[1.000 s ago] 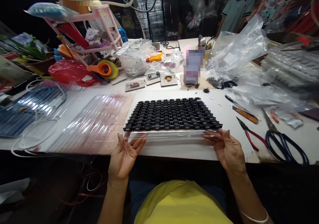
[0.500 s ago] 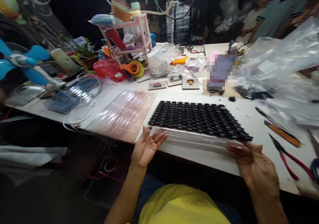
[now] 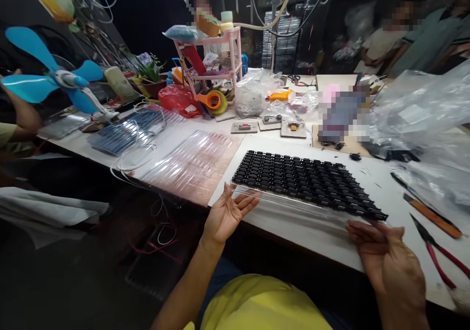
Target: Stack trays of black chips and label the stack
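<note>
A clear plastic tray extends over the table's front edge, with rows of small black parts on it. My left hand grips its near left corner, thumb on top and fingers underneath. At the near right corner my right hand holds the same tray, its fingers curled below the rim. A white board or sheet lies beneath the tray. To the left rests a ribbed clear plastic tray, touched by neither hand.
Pliers and an orange-handled cutter lie at the right, near plastic bags. A blue fan stands far left. Small metal blocks and a pink rack are behind. Other people are in the background.
The view has swung left, so the table and both hands appear further right. Both hands still hold the tray. A person's arm now shows at the far left.
</note>
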Tool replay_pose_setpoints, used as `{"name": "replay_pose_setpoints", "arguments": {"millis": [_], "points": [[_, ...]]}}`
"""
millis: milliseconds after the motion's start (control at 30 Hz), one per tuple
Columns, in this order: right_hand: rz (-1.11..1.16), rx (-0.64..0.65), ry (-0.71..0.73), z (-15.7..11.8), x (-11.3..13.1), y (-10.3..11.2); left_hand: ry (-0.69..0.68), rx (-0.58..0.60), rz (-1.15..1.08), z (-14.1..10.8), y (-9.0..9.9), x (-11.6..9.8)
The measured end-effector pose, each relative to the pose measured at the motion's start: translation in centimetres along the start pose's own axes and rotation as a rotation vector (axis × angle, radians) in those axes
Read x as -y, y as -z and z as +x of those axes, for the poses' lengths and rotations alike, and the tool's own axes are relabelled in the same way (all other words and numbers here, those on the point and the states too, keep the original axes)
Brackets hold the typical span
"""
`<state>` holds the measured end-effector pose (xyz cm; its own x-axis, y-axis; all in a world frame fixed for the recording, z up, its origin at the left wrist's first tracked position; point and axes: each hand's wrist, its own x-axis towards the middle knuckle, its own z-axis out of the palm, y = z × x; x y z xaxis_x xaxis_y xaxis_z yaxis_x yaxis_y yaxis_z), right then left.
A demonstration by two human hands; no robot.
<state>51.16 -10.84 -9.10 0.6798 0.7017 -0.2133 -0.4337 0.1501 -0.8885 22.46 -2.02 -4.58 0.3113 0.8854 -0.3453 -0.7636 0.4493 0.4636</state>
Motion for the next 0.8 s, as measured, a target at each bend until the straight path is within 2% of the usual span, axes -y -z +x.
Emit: {"name": "replay_pose_setpoints", "arguments": {"millis": [100,167,233,333,433,500,567,633,667,733,767,800], "points": [[0.017,0.014,-0.01,-1.3,0.4,0.2,0.011,-0.062,-0.006,0.0,0.2,-0.5],[0.002,0.082,-0.08,-3.2,0.6,0.3,-0.022,-0.071,0.004,0.2,0.8,-1.1],[-0.031,0.225,-0.173,-5.5,0.4,-0.1,-0.078,-0.049,0.019,0.8,1.4,-1.7],[-0.089,0.444,-0.309,-8.8,-1.3,-1.7,-0.187,-0.056,0.069,1.9,1.7,-1.8],[-0.152,0.565,-0.482,-10.8,-3.4,-3.2,-0.316,-0.129,0.145,2.3,1.2,-0.9],[-0.277,0.68,-0.562,-11.2,-3.9,-3.4,-0.388,-0.18,0.214,1.8,1.0,0.2],[-0.509,0.819,-0.47,-10.7,-3.0,-2.9,-0.416,-0.215,0.312,0.7,1.1,1.4],[-0.731,0.846,-0.186,-8.7,-1.0,-2.1,-0.378,-0.212,0.416,-0.9,1.4,2.8],[-0.786,0.772,-0.016,-7.2,0.1,-1.9,-0.342,-0.199,0.458,-1.7,1.6,3.5],[-0.841,0.515,0.304,-3.4,1.9,-1.8,-0.278,-0.154,0.51,-3.1,2.0,4.6],[-0.867,0.416,0.434,-1.4,2.4,-2.0,-0.262,-0.133,0.519,-3.6,2.1,4.9],[-0.895,0.388,0.478,0.4,2.6,-2.3,-0.249,-0.116,0.52,-3.9,2.3,5.1]]}}
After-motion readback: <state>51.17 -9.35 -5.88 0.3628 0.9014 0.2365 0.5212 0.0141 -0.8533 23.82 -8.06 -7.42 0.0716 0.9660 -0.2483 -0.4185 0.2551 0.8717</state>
